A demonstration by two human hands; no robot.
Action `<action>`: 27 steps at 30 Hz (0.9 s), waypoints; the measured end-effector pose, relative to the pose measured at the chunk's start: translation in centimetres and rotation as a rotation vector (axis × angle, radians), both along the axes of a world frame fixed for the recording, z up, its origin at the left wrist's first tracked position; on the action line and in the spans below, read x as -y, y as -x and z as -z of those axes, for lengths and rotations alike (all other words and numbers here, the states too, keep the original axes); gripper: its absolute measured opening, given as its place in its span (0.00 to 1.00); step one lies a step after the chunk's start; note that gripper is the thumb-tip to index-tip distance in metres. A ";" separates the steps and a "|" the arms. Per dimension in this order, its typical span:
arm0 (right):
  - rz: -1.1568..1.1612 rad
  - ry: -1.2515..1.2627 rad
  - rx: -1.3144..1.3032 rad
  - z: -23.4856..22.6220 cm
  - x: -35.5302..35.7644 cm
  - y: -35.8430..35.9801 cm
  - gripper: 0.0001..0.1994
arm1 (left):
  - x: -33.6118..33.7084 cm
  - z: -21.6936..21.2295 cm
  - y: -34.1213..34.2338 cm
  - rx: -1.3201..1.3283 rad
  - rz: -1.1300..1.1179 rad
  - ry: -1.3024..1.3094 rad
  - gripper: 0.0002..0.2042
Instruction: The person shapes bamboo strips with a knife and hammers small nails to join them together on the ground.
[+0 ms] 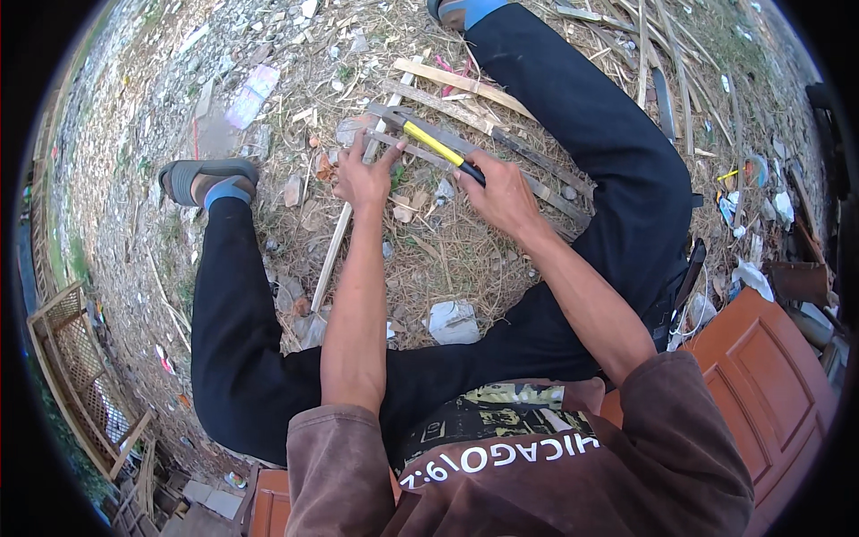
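My right hand [508,195] is closed around the black end of a hammer [433,141] with a yellow handle. The hammer's metal head lies over the wooden pieces, just beyond my left fingertips. My left hand [365,179] has its thumb and index finger on a short grey wooden strip [416,149], seemingly gripping it; the exact contact is small. Beneath the hammer, a longer weathered board [541,190] runs toward my right leg. A thin pale stick [333,255] crosses under the boards and passes beside my left forearm.
Light wooden slats [474,89] lie beyond the hammer. My legs flank the work spot. A white stone block [452,322] sits on the dry, littered ground between them. Brown panelled wood [761,385] is at the lower right, and a lattice frame [85,376] stands far left.
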State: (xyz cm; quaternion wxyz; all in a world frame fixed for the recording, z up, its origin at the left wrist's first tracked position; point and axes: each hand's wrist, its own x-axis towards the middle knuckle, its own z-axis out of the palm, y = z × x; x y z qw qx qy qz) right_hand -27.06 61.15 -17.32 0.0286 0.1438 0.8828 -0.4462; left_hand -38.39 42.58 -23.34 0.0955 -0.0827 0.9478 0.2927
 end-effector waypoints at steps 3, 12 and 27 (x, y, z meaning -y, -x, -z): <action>0.027 0.051 0.011 -0.5 0.0 0.3 0.11 | 0.1 0.2 0.1 -0.021 -0.004 -0.007 0.42; -0.072 -0.032 -0.122 0.8 0.9 0.9 0.13 | -0.1 -0.7 0.2 0.036 -0.025 0.012 0.42; -0.166 -0.177 -0.311 1.5 2.7 1.4 0.12 | 0.1 -0.5 0.5 0.047 -0.032 -0.072 0.42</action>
